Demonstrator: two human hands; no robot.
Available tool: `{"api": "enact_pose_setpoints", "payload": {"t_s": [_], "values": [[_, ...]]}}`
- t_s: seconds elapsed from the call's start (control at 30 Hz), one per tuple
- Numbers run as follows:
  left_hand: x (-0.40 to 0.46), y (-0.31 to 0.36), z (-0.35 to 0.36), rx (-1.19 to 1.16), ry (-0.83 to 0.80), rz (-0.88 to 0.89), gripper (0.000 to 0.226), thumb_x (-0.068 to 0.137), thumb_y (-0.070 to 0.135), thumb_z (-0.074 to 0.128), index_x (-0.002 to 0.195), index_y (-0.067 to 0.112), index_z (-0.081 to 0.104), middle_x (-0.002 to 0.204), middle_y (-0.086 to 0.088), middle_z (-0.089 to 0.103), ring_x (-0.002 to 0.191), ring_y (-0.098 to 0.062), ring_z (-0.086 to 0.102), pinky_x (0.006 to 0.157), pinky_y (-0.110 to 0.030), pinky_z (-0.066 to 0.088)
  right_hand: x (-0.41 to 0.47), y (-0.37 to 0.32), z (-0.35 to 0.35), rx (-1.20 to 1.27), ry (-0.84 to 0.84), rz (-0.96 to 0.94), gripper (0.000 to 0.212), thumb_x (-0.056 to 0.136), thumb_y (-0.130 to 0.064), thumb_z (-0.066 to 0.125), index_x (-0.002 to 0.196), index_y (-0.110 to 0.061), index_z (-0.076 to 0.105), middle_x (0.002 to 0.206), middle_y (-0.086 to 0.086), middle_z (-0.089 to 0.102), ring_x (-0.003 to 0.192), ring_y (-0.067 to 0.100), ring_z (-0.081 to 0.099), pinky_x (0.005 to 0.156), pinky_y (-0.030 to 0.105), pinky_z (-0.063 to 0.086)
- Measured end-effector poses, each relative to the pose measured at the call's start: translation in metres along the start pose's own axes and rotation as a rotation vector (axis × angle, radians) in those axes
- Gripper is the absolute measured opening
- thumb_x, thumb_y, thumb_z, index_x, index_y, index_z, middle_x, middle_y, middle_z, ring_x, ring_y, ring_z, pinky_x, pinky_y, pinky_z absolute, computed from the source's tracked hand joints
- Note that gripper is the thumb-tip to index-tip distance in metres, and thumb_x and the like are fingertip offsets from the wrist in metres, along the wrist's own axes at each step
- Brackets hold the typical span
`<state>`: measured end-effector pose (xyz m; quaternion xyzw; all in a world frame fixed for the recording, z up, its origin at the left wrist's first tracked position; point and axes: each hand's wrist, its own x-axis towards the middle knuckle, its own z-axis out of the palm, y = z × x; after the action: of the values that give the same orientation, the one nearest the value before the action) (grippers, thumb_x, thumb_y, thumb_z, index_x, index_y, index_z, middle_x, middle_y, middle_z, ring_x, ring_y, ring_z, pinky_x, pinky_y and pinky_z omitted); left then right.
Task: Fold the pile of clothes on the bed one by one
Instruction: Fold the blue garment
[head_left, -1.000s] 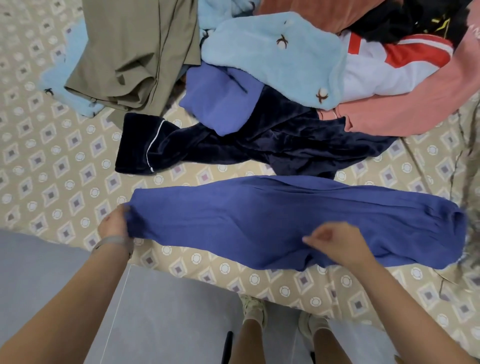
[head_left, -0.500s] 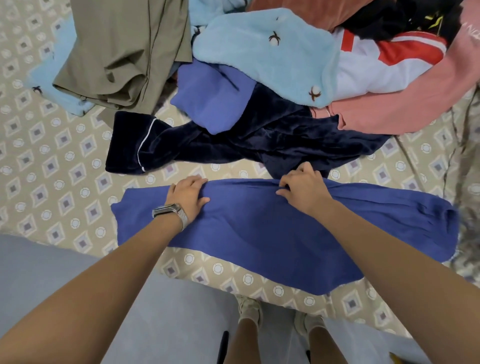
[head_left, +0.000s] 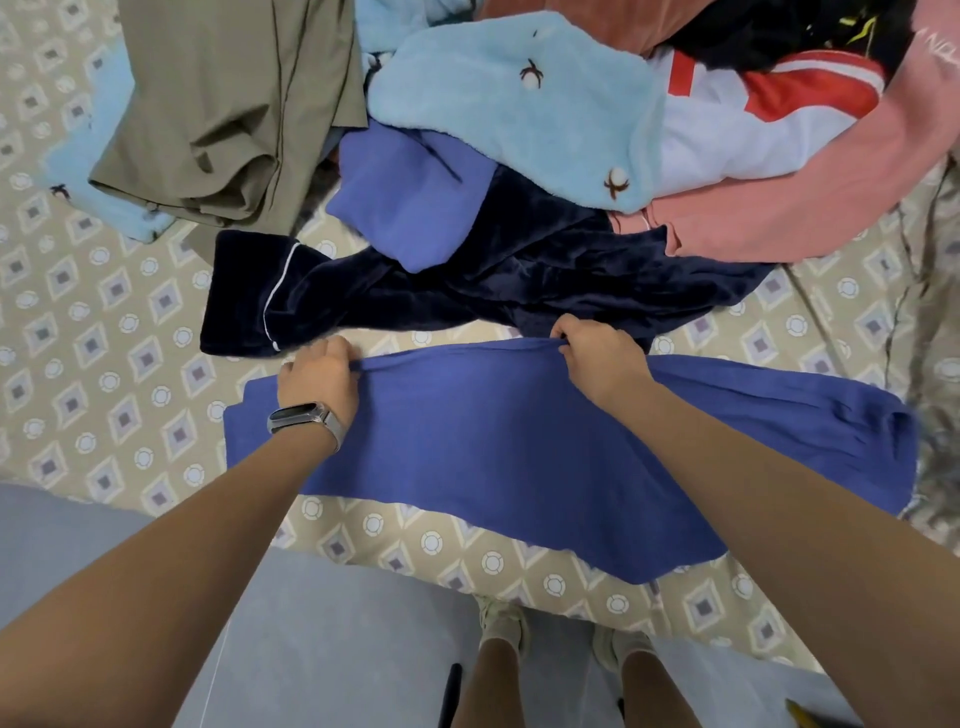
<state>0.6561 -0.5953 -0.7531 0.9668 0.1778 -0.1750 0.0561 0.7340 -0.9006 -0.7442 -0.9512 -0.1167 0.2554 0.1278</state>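
A blue garment (head_left: 493, 447) lies spread across the near edge of the bed (head_left: 104, 374). My left hand (head_left: 317, 379), with a watch on its wrist, pinches the garment's far edge at the left. My right hand (head_left: 597, 358) grips the same far edge further right, its fingers curled over bunched cloth. Behind them lies the pile: a dark navy velvet piece (head_left: 467, 296), a lighter blue piece (head_left: 410, 208), a light blue fleece (head_left: 519, 104), an olive garment (head_left: 223, 104), a pink one (head_left: 779, 208) and a white and red one (head_left: 753, 124).
The bed has a beige sheet with a diamond pattern. Its near edge runs above grey floor (head_left: 337, 649), where my legs and shoes (head_left: 504, 618) stand. A rumpled patterned cloth (head_left: 935, 364) lies at the right edge.
My hands left the garment's left end and near edge and went to its far edge. They now pinch that edge, which is lifted into a taut ridge between them.
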Motion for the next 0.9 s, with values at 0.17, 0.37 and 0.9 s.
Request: {"api": "enact_pose_setpoints", "payload": {"t_s": [0.17, 0.37, 0.9], "values": [[-0.012, -0.036, 0.009, 0.109, -0.14, 0.015, 0.052, 0.092, 0.035, 0.06, 0.139, 0.019, 0.042, 0.139, -0.004, 0.044, 0.126, -0.029, 0.041, 0.104, -0.049, 0.029, 0.004, 0.001, 0.009, 0.089, 0.059, 0.097, 0.013, 0.1, -0.02, 0.051, 0.111, -0.014, 0.053, 0.097, 0.007, 0.065, 0.082, 0.024, 0.057, 0.061, 0.032, 0.037], [0.001, -0.075, -0.002, 0.042, -0.214, -0.166, 0.031, 0.091, 0.041, 0.059, 0.114, 0.021, 0.063, 0.13, -0.01, 0.05, 0.121, -0.034, 0.042, 0.104, -0.044, 0.031, 0.004, 0.011, 0.01, 0.197, 0.094, 0.046, 0.021, 0.096, -0.029, 0.059, 0.11, -0.013, 0.055, 0.1, 0.001, 0.064, 0.089, 0.023, 0.059, 0.067, 0.033, 0.044], [-0.03, -0.029, -0.026, -0.467, -0.034, -0.344, 0.02, 0.09, 0.031, 0.061, 0.093, 0.012, 0.059, 0.085, -0.007, 0.058, 0.081, -0.03, 0.05, 0.073, -0.034, 0.037, -0.022, 0.082, 0.003, 0.209, 0.131, 0.082, 0.033, 0.099, -0.038, 0.049, 0.082, -0.012, 0.059, 0.073, 0.005, 0.062, 0.072, 0.027, 0.056, 0.068, 0.038, 0.044]]}}
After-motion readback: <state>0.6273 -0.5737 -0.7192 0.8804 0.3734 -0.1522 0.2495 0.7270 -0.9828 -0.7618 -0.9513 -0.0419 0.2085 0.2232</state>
